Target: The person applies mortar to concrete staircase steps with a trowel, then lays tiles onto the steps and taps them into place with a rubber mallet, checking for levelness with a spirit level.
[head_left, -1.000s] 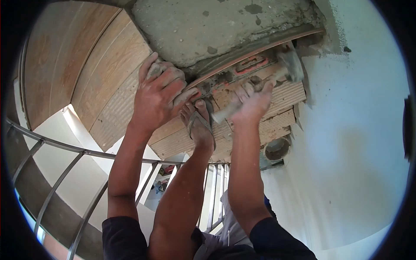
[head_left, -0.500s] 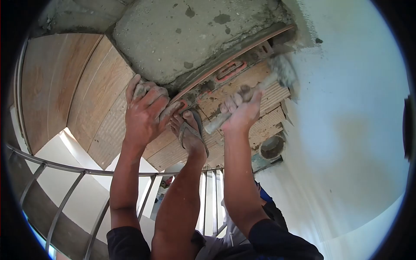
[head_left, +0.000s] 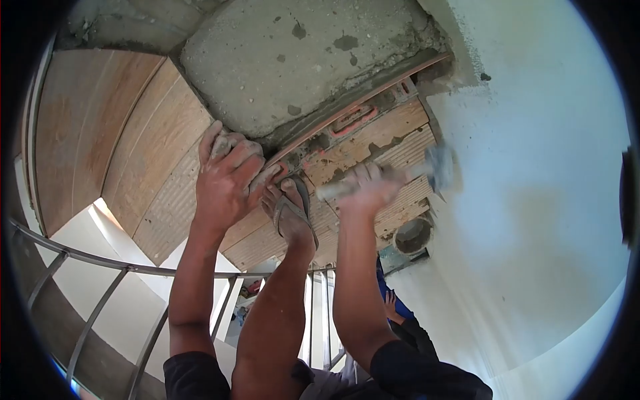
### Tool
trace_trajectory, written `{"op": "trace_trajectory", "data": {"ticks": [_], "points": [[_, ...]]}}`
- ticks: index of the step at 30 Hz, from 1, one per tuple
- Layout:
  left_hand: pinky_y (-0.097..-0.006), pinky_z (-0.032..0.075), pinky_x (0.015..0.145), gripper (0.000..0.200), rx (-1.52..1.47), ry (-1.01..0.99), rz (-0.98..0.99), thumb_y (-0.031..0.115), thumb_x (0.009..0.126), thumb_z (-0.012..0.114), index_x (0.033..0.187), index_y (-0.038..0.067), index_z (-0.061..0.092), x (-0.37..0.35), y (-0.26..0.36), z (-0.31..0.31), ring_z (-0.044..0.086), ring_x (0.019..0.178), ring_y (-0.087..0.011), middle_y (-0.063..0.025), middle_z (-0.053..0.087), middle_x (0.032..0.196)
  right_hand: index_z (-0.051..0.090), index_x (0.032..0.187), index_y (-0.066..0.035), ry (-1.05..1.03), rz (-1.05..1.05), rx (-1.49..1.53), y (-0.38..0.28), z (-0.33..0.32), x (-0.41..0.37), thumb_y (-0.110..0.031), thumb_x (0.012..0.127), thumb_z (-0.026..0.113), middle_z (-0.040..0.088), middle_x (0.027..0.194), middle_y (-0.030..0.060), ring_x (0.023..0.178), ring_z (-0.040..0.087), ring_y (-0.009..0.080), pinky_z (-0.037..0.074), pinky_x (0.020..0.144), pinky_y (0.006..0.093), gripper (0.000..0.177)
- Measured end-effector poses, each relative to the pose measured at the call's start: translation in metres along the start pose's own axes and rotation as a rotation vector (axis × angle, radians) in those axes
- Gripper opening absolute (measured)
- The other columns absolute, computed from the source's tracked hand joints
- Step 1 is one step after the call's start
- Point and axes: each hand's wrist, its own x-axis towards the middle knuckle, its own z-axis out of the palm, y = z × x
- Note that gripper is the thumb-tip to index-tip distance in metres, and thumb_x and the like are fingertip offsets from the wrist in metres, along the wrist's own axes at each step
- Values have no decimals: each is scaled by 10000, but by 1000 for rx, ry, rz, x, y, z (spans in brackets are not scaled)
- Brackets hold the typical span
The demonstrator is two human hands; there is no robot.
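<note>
My right hand [head_left: 371, 187] is wrapped round the pale handle of a mallet [head_left: 439, 169], whose blurred head is at the right beside the wall. Mortar-stained, my left hand [head_left: 232, 171] rests at the near end of a thin upright tile edge [head_left: 360, 107], its fingers bent; whether they grip the edge is unclear. A level with red-rimmed slots [head_left: 355, 121] lies along that edge. My sandalled foot [head_left: 292, 212] stands between my hands on the wood-look tiles [head_left: 368, 148].
Rough concrete [head_left: 267, 63] with wet spots lies beyond the tile edge. A round container [head_left: 413, 235] is near the white wall [head_left: 533, 167]. A metal railing [head_left: 153, 269] curves at the lower left. Another person's hand [head_left: 391, 304] shows below.
My right hand and the mallet have swung down, away from the upright tile edge. Another person's hand has come into view. My left hand keeps its place at the edge.
</note>
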Motion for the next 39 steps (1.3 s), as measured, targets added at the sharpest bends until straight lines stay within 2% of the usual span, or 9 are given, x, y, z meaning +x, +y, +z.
{"op": "trace_trajectory", "data": {"ticks": [7,9,12,13,16,20,25,28,39], "points": [[-545,319,1173,181,3,11,8,203,777,823,838,80,705,-4,2,0,679,1002,-294,-71,685,971,412,1289,-86,-240,90,-429,6,-32,-11,-695,1018,401,489,936,73,657,474,175,410,549,349,667],[-542,321,1174,176,29,35,16,206,787,818,840,81,706,2,-3,0,679,1001,-294,-73,686,969,441,1144,-164,-89,-86,-87,7,-19,1,-710,1018,383,424,731,36,529,383,186,354,493,354,563],[-537,329,1171,183,0,16,6,215,786,818,837,79,706,-2,0,2,679,1001,-292,-73,683,961,449,1145,-175,-302,-55,-323,38,18,-10,-753,998,371,392,681,12,515,366,167,359,492,350,602],[-535,332,1170,188,7,11,10,219,784,819,834,77,707,-3,-1,2,679,1007,-290,-72,685,962,455,1111,-196,-76,43,-296,30,16,-10,-767,986,383,334,623,-16,481,336,154,345,460,340,589],[-536,335,1169,201,37,34,22,229,774,822,832,75,708,1,-5,2,678,1022,-288,-71,688,970,477,1199,-149,-306,58,-312,7,-29,-7,-715,1006,404,410,793,35,549,380,159,339,424,296,602],[-537,334,1174,221,22,12,25,247,757,832,837,78,714,-5,-4,3,676,1043,-288,-71,691,993,484,1056,-145,-153,24,-202,5,11,-13,-684,1021,413,324,675,0,509,324,151,334,424,302,544],[-531,317,1190,227,35,24,38,246,746,839,851,87,716,-3,-11,4,688,1011,-287,-68,693,1011,414,933,-143,-412,-11,-324,-16,-4,-21,-642,1048,382,322,652,-19,515,335,144,310,469,299,514],[-528,307,1196,232,0,-14,3,233,729,842,859,90,713,-8,-5,3,697,983,-289,-69,693,1016,426,939,-149,-259,-11,-37,-21,9,-16,-650,1048,373,332,652,-21,506,322,130,325,473,294,516],[-535,307,1189,237,3,3,25,171,692,844,872,86,715,-6,-9,3,690,993,-301,-70,686,1005,442,942,-124,-407,73,-288,3,4,-2,-714,1018,366,359,645,-13,488,359,147,325,476,303,600]]}}
